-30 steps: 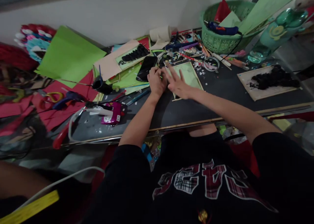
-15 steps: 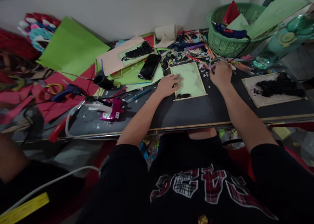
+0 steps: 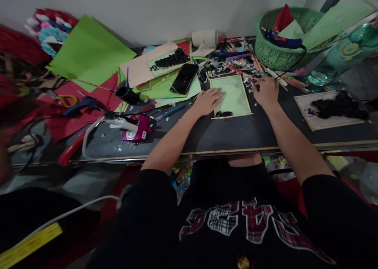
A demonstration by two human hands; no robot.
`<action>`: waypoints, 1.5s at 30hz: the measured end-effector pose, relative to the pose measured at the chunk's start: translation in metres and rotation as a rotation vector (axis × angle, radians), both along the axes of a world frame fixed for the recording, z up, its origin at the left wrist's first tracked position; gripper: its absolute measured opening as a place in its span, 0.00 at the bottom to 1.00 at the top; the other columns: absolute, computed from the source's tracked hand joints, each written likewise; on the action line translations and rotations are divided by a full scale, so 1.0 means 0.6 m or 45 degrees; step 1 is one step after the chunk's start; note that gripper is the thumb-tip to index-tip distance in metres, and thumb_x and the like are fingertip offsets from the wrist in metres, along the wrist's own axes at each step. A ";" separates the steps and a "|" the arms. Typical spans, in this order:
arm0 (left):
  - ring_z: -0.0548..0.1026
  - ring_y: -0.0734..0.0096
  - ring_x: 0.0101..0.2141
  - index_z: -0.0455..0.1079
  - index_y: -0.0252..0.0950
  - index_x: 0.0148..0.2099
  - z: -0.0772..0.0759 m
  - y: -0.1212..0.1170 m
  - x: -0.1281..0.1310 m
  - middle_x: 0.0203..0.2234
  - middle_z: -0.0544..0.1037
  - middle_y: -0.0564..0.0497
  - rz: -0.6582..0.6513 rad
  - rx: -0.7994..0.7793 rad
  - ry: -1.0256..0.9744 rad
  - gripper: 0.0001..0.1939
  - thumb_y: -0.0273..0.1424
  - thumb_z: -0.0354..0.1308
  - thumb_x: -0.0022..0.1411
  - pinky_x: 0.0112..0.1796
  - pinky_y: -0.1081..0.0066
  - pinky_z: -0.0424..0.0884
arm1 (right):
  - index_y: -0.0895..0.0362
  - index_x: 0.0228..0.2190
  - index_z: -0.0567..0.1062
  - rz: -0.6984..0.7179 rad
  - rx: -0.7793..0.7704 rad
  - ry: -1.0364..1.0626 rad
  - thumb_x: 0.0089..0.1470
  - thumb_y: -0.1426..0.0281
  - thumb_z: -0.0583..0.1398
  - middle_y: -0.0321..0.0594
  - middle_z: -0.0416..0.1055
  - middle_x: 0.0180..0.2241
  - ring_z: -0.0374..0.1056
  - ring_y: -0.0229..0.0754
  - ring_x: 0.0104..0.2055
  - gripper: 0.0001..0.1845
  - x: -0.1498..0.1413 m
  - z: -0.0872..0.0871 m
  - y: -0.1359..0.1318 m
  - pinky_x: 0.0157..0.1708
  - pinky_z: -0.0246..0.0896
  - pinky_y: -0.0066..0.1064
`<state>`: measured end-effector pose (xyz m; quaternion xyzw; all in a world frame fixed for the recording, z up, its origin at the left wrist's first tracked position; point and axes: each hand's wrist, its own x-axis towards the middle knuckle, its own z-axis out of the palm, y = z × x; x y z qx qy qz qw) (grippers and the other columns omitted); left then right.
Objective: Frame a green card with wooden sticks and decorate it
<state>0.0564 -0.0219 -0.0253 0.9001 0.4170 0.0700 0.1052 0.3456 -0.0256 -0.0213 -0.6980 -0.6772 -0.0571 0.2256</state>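
My left hand (image 3: 207, 100) lies flat with fingers stretched out on the left edge of a small green framed panel (image 3: 234, 94) on the dark table (image 3: 236, 133). A few black pieces (image 3: 223, 114) sit on the panel's near edge. My right hand (image 3: 266, 91) rests just right of the panel with fingers curled around something small that I cannot make out, near scattered sticks and pens (image 3: 233, 62).
A black phone (image 3: 184, 78) lies left of the panel on green paper. A green basket (image 3: 280, 45) with a blue glue gun stands at the back right. A tray of black material (image 3: 333, 108) sits at the right. A magenta box (image 3: 137, 129) and cables lie at the left.
My right hand has gone from over the panel to the right of it and drawn slightly nearer. My left hand has opened and settled flat on the panel's left edge.
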 end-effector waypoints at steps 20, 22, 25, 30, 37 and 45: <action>0.70 0.53 0.58 0.70 0.33 0.62 -0.017 0.010 0.010 0.57 0.76 0.39 0.014 0.228 -0.309 0.23 0.35 0.47 0.70 0.59 0.53 0.67 | 0.58 0.61 0.67 -0.043 0.131 0.204 0.70 0.65 0.41 0.53 0.75 0.52 0.68 0.54 0.57 0.27 -0.033 0.043 -0.013 0.62 0.56 0.52; 0.71 0.54 0.57 0.70 0.37 0.62 -0.016 0.008 0.009 0.55 0.77 0.41 0.045 0.283 -0.358 0.23 0.37 0.45 0.71 0.58 0.54 0.67 | 0.58 0.60 0.69 0.045 0.087 0.198 0.70 0.61 0.44 0.52 0.76 0.50 0.69 0.53 0.56 0.27 -0.028 0.041 -0.013 0.60 0.58 0.49; 0.71 0.55 0.56 0.65 0.38 0.66 -0.010 -0.001 0.012 0.53 0.77 0.42 0.058 0.372 -0.441 0.26 0.42 0.41 0.75 0.58 0.55 0.66 | 0.54 0.54 0.75 0.315 0.032 0.221 0.68 0.54 0.48 0.47 0.79 0.46 0.72 0.52 0.51 0.26 -0.047 0.029 -0.022 0.57 0.61 0.45; 0.71 0.56 0.56 0.55 0.37 0.73 -0.008 -0.014 0.025 0.56 0.75 0.40 -0.035 0.399 -0.540 0.34 0.51 0.36 0.75 0.59 0.56 0.66 | 0.53 0.42 0.81 0.776 -0.030 0.518 0.64 0.45 0.52 0.40 0.79 0.31 0.74 0.46 0.34 0.29 -0.104 0.014 -0.045 0.40 0.67 0.36; 0.68 0.54 0.60 0.51 0.40 0.74 -0.018 -0.013 0.032 0.60 0.71 0.39 -0.118 0.374 -0.574 0.35 0.52 0.35 0.74 0.60 0.54 0.63 | 0.51 0.44 0.83 0.786 0.006 0.731 0.63 0.48 0.55 0.39 0.80 0.32 0.75 0.44 0.33 0.26 -0.108 0.024 -0.057 0.39 0.68 0.34; 0.67 0.53 0.60 0.47 0.41 0.75 -0.011 -0.023 0.029 0.61 0.69 0.38 -0.003 0.400 -0.648 0.36 0.53 0.36 0.73 0.61 0.53 0.63 | 0.50 0.45 0.83 0.769 0.084 0.479 0.65 0.49 0.55 0.43 0.81 0.37 0.74 0.47 0.40 0.24 -0.100 0.006 -0.040 0.49 0.66 0.41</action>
